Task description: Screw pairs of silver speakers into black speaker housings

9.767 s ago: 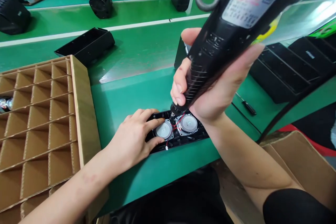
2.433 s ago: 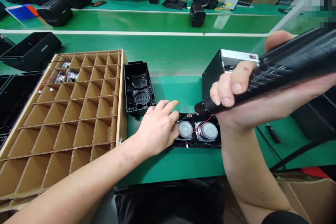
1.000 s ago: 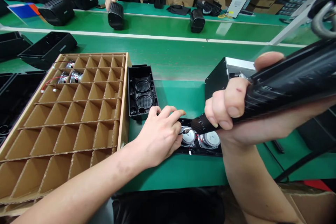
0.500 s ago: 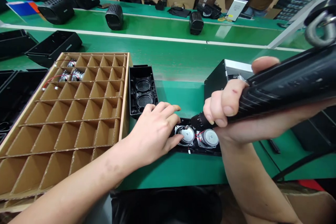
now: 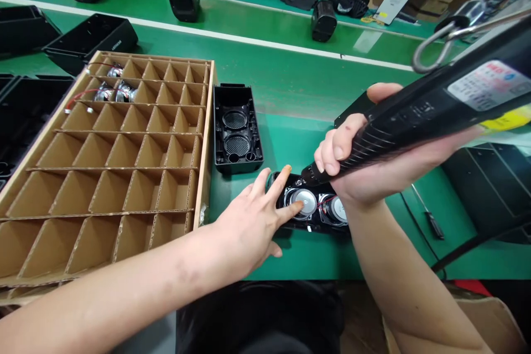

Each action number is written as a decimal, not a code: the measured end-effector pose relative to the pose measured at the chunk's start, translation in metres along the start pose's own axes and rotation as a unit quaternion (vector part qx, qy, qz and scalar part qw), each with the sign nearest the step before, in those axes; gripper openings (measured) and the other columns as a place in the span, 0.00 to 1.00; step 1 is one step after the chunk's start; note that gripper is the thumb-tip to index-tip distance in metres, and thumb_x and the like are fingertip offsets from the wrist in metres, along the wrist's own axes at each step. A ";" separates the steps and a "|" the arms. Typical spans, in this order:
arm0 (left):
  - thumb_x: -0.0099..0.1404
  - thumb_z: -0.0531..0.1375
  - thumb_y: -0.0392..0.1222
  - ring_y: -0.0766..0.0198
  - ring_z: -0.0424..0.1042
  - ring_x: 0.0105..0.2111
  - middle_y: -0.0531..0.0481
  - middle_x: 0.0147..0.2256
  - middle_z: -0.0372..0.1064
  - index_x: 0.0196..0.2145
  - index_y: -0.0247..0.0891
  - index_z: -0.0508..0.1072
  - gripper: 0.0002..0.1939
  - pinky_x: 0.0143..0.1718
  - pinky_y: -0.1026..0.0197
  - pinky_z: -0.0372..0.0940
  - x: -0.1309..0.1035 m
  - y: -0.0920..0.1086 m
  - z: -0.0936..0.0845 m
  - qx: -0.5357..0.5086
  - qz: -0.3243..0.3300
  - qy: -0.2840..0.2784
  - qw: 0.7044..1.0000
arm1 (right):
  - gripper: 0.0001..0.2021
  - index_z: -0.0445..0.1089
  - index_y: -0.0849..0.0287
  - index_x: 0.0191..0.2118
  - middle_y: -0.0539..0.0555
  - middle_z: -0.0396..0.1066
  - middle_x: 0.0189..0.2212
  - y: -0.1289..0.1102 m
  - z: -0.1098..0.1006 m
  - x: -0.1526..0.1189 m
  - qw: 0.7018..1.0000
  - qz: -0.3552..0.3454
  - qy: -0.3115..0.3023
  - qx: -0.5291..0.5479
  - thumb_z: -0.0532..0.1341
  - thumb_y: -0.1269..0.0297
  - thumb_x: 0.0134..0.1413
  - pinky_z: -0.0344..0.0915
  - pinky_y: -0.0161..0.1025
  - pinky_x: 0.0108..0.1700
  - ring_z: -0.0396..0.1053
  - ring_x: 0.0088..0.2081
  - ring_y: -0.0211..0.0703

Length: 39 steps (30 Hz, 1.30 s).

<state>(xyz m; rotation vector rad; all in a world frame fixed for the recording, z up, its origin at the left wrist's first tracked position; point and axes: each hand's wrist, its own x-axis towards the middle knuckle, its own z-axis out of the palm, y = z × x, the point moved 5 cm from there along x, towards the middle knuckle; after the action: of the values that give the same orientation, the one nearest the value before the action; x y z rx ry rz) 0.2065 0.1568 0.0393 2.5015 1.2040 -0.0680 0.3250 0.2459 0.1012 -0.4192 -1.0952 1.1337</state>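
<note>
The left hand (image 5: 251,224), fingers spread, has a fingertip on the left speaker (image 5: 306,199) in a black panel (image 5: 324,225) on the green table (image 5: 286,121). The right hand (image 5: 371,183) wraps closed fingers around a power screwdriver (image 5: 415,121), its tip near that speaker's twelve o'clock; another speaker (image 5: 339,210) sits at three.

Free bench (image 5: 284,135) between black case (image 5: 238,131) and power screwdriver (image 5: 418,113); divided box (image 5: 206,144) blocks left, cable (image 5: 468,246) right.

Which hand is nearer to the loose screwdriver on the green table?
Right. The right hand, gripping the black power driver, is left of the loose screwdriver; the left hand is farther left, over a round speaker.
</note>
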 end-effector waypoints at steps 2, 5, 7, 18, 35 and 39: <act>0.56 0.74 0.49 0.25 0.42 0.71 0.26 0.74 0.31 0.70 0.48 0.60 0.48 0.67 0.33 0.55 -0.001 -0.004 0.001 -0.006 0.008 0.010 1.000 | 0.35 0.72 0.56 0.43 0.43 0.60 0.14 0.003 0.002 -0.001 1.000 0.003 -0.001 -0.008 0.58 0.25 0.51 0.47 0.34 0.09 0.54 0.10 0.36; 0.60 0.72 0.47 0.28 0.46 0.71 0.28 0.74 0.33 0.70 0.49 0.60 0.44 0.67 0.36 0.57 -0.004 -0.007 0.000 -0.013 0.012 0.019 1.000 | 0.35 0.72 0.57 0.43 0.43 0.60 0.13 0.008 0.004 0.000 1.000 0.000 -0.002 -0.012 0.56 0.25 0.53 0.46 0.34 0.08 0.52 0.09 0.35; 0.61 0.71 0.47 0.29 0.47 0.71 0.30 0.74 0.34 0.70 0.49 0.60 0.43 0.67 0.36 0.57 -0.005 -0.007 0.000 -0.012 0.015 0.019 1.000 | 0.36 0.72 0.57 0.43 0.44 0.60 0.13 0.010 0.004 0.000 1.000 -0.002 -0.002 -0.014 0.55 0.25 0.54 0.45 0.33 0.08 0.51 0.08 0.35; 0.62 0.70 0.46 0.31 0.49 0.70 0.33 0.75 0.34 0.70 0.51 0.60 0.41 0.66 0.37 0.59 -0.004 -0.009 -0.001 -0.005 0.014 0.012 1.000 | 0.36 0.71 0.56 0.41 0.43 0.60 0.12 0.014 0.006 0.000 1.000 -0.003 0.008 -0.027 0.54 0.23 0.53 0.43 0.34 0.08 0.49 0.08 0.34; 0.68 0.65 0.45 0.35 0.54 0.68 0.38 0.73 0.43 0.66 0.53 0.66 0.31 0.65 0.38 0.61 0.000 -0.012 -0.003 -0.007 0.011 0.050 0.999 | 0.35 0.73 0.53 0.38 0.44 0.62 0.14 0.019 0.006 -0.013 0.998 0.051 -0.039 -0.030 0.60 0.23 0.46 0.48 0.34 0.10 0.52 0.11 0.35; 0.69 0.64 0.45 0.34 0.54 0.68 0.37 0.73 0.43 0.67 0.52 0.66 0.30 0.64 0.37 0.62 0.000 -0.011 -0.004 -0.003 0.011 0.045 0.999 | 0.36 0.73 0.54 0.40 0.45 0.63 0.16 0.026 0.002 -0.014 0.998 0.043 -0.043 -0.029 0.57 0.22 0.48 0.49 0.34 0.10 0.53 0.12 0.35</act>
<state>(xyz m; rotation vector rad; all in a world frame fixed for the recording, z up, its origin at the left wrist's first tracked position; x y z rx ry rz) 0.1978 0.1644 0.0395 2.5350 1.2096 0.0536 0.3095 0.2436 0.0759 -0.4705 -1.1981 1.2075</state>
